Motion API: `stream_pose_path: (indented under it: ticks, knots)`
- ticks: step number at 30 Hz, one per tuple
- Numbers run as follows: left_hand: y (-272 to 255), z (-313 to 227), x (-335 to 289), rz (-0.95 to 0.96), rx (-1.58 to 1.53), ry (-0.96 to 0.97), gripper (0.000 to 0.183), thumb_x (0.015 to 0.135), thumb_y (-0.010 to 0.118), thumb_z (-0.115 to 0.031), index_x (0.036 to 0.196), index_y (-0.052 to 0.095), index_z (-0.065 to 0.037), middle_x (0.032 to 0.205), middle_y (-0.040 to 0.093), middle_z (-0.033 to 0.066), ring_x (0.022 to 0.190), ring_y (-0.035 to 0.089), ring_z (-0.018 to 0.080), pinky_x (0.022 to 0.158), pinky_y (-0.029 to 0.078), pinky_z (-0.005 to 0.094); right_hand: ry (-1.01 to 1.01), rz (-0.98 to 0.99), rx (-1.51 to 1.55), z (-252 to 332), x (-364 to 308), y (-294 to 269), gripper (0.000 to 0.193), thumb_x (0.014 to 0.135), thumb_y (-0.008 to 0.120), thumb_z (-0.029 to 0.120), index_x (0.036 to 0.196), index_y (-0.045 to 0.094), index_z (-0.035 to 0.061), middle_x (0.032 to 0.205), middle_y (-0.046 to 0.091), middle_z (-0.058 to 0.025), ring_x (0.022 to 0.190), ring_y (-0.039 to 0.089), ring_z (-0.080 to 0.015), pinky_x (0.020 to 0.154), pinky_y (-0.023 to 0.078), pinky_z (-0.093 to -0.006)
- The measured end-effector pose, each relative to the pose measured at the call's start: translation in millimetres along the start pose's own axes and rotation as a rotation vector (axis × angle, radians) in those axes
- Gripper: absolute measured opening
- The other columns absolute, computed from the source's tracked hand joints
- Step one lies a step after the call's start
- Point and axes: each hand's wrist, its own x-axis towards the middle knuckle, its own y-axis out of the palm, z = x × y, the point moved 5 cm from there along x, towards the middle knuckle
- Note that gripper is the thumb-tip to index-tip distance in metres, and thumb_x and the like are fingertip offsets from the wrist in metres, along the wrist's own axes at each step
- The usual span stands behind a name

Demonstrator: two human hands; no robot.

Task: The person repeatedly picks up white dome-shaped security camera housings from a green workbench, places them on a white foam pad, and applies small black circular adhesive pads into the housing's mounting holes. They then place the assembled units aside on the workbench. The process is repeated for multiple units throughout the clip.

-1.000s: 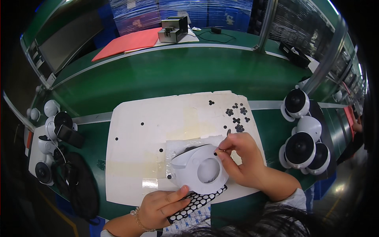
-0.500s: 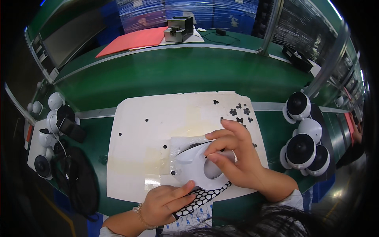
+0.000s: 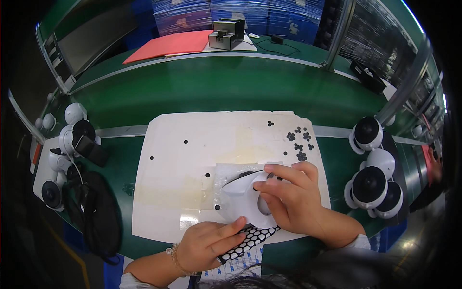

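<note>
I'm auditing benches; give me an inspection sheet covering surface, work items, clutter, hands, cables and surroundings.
Surface: stained white board on green table.
Work items: white housing with round opening; white-dotted black sheet by its near edge; loose black discs.
Clutter: white black-fronted devices on both sides; black pouch-like item at left.
Hands: left hand at the housing's near edge; right hand over its right side.
Cables: pale cable at left.
Surroundings: metal box, red sheet, film-wrapped blue boxes behind.

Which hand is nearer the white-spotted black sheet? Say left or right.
Left: the left hand overlaps the sheet at its left end; the right hand is beyond it, at the white shell.
</note>
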Motion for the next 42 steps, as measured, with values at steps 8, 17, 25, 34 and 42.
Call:
stream_pose_path:
  ticks: [8,17,25,34,42]
  knots:
    - [3.1,3.2,-1.4,-0.027,0.044,0.028,0.039,0.053,0.063,0.002,0.092,0.063,-0.004,0.122,0.05,0.0084,0.067,0.058,0.0183,0.055,0.045,0.0269,0.288,0.016,0.399,-13.0,-24.3,-13.8,0.017,0.075,0.064,0.015,0.091,0.061,0.0125,0.133,0.034,-0.0162,0.127,0.02,-0.0399,0.1,0.016,-0.0439]
    - [6.2,8.1,-3.7,0.001,0.043,0.058,0.043,0.052,0.067,-0.005,0.095,0.062,-0.005,0.126,0.046,0.0126,0.066,0.058,0.0236,0.057,0.046,0.0311,0.384,0.198,0.56,-2.2,-36.6,6.6,0.006,0.08,0.059,0.017,0.08,0.061,0.0113,0.141,0.016,-0.0209,0.131,0.004,-0.0412,0.102,0.009,-0.0451]
    - [6.9,10.3,-5.8,-0.016,-0.002,0.055,0.047,0.05,0.066,-0.005,0.097,0.061,-0.004,0.126,0.046,0.013,0.069,0.058,0.0237,0.06,0.046,0.0311,0.363,0.18,0.528,-0.2,-36.8,9.1,0.007,0.08,0.059,0.017,0.083,0.063,0.0119,0.14,0.018,-0.0212,0.131,0.005,-0.0406,0.102,0.009,-0.0441]
    - [4.2,7.7,-2.7,-0.058,-0.029,0.044,0.043,0.048,0.066,-0.004,0.091,0.062,-0.004,0.122,0.049,0.0151,0.069,0.06,0.0244,0.063,0.047,0.0322,0.091,0.078,-0.018,7.6,-62.8,1.3,0.026,0.074,0.064,0.037,0.094,0.066,0.0204,0.132,0.035,-0.0139,0.126,0.02,-0.0356,0.098,0.015,-0.0451]
    - [2.6,3.6,0.5,-0.126,0.039,0.072,0.037,0.049,0.064,0.0,0.085,0.061,-0.004,0.116,0.054,0.0164,0.072,0.061,0.0252,0.067,0.047,0.0338,-0.023,-0.128,0.13,20.7,-55.1,-6.7,0.026,0.064,0.072,0.029,0.088,0.067,0.0211,0.122,0.047,-0.005,0.12,0.028,-0.0306,0.093,0.022,-0.0418]
